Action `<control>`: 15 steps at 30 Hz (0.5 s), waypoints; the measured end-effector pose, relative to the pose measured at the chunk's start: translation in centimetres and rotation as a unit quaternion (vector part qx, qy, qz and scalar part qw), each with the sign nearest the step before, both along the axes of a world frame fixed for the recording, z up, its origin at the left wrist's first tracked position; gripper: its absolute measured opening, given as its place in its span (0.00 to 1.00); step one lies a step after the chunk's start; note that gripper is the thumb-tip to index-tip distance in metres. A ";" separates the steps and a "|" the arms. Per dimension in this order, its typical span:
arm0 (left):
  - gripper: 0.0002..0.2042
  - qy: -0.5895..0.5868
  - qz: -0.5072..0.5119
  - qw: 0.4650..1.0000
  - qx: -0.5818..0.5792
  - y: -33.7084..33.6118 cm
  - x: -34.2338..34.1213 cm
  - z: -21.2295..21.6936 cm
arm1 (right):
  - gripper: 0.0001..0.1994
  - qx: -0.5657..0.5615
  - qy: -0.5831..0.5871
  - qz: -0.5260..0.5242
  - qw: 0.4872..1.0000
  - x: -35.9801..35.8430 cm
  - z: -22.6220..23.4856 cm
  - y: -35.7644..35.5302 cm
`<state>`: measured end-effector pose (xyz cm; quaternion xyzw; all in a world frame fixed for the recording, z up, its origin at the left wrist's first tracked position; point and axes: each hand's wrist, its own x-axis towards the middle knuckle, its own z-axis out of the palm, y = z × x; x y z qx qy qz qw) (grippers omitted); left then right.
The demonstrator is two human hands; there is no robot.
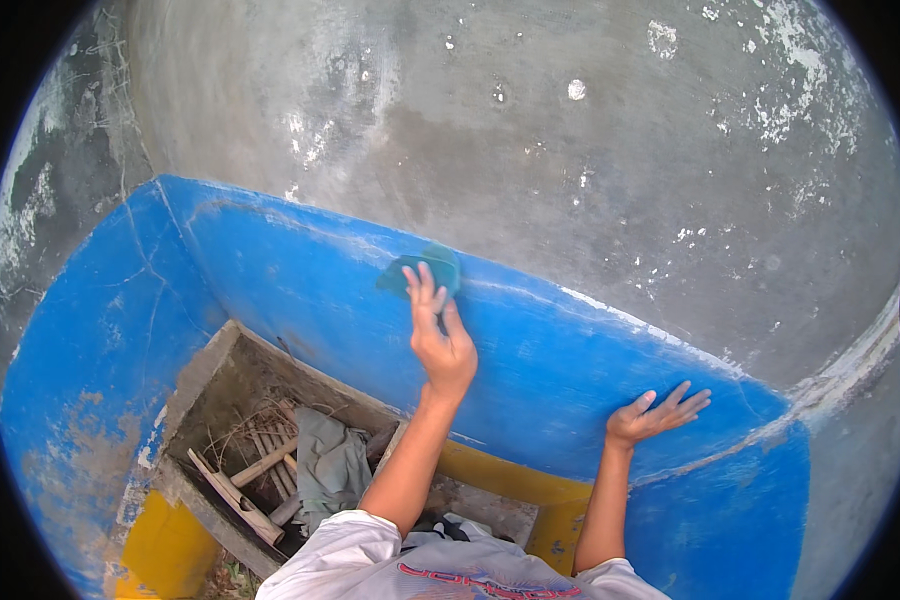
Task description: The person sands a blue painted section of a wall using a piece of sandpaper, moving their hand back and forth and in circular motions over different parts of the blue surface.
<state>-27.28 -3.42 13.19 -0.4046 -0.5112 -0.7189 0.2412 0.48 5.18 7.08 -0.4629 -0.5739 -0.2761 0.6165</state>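
Note:
My left hand [444, 345] presses a thin green sheet [392, 275] against the blue painted wall [300, 270], near the upper edge of the blue. Motion smears the sheet, so I cannot tell whether it is sandpaper or cloth. Its thumb and fingers lie over the sheet. Farther right and lower, my right hand [658, 416] rests against the same blue band with its fingers spread, holding nothing. A pale scuffed line runs along the wall on both sides of the sheet.
Above the blue stretches bare grey plaster [590, 150] with white flecks. Below me at left, a concrete trough [202, 385] holds sticks [260, 462] and a grey-green cloth [328, 460]. Yellow paint [165, 545] covers the lower wall. Corners bound the blue wall at left and right.

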 end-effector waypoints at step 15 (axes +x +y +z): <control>0.14 0.125 -0.051 0.990 -0.031 -1.5 0.3 -6.3 | 0.29 -0.005 0.050 0.020 0.999 -1.3 0.8 -0.8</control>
